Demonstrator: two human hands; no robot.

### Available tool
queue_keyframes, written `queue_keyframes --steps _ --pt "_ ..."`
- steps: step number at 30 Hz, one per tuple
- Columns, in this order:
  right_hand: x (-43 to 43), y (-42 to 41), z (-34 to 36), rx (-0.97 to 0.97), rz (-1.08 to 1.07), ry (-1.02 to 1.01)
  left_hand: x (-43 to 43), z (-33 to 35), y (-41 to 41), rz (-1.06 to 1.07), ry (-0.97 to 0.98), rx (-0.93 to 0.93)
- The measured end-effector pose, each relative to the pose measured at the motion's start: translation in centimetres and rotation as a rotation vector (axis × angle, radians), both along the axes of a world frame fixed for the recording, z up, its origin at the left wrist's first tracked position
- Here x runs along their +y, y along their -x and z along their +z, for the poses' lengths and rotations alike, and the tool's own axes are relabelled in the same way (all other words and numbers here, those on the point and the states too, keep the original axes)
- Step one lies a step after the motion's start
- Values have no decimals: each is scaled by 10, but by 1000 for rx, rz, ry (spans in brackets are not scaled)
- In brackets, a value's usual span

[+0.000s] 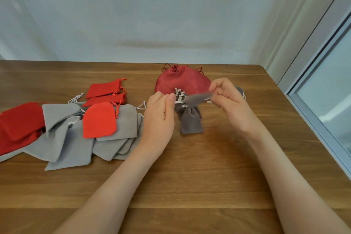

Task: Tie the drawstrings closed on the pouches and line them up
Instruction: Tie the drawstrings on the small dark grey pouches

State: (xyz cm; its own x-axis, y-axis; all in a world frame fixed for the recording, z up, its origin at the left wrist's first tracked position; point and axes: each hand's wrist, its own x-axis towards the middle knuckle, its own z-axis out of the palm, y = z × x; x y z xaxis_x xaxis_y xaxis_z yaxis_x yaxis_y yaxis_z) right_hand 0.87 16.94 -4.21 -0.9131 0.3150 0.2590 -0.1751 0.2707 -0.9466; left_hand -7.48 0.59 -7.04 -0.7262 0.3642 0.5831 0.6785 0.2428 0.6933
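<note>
My left hand [161, 112] pinches white cord [179, 102]; right hand [226, 99] pinches grey pouch [197, 98], held in air just in front of big red pouch [182, 80]; I should pull both ends evenly, keep mouth gathered, knot snug; untied pile [76, 129] waits left of big red pouch.

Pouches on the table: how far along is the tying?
Done: a large cinched dark-red fabric pouch and small cinched taupe pouches before it. In hand: left hand pulls the white drawstring of another taupe pouch gripped by right hand. Remaining: the pile of flat grey and red pouches.
</note>
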Motion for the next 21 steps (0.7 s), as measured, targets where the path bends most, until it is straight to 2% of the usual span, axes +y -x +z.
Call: queue_keyframes --steps 6,12,17,21 --pt "4 1 1 107 -25 140 3 -3 -2 -115 -34 -11" --pt "-1 0 4 180 58 266 2 -2 -9 -262 -75 -155" --pt "-19 3 2 85 47 221 1 1 -15 -303 -123 -328" --pt "-25 -2 6 -8 152 46 1 4 -20 -271 -53 -222"
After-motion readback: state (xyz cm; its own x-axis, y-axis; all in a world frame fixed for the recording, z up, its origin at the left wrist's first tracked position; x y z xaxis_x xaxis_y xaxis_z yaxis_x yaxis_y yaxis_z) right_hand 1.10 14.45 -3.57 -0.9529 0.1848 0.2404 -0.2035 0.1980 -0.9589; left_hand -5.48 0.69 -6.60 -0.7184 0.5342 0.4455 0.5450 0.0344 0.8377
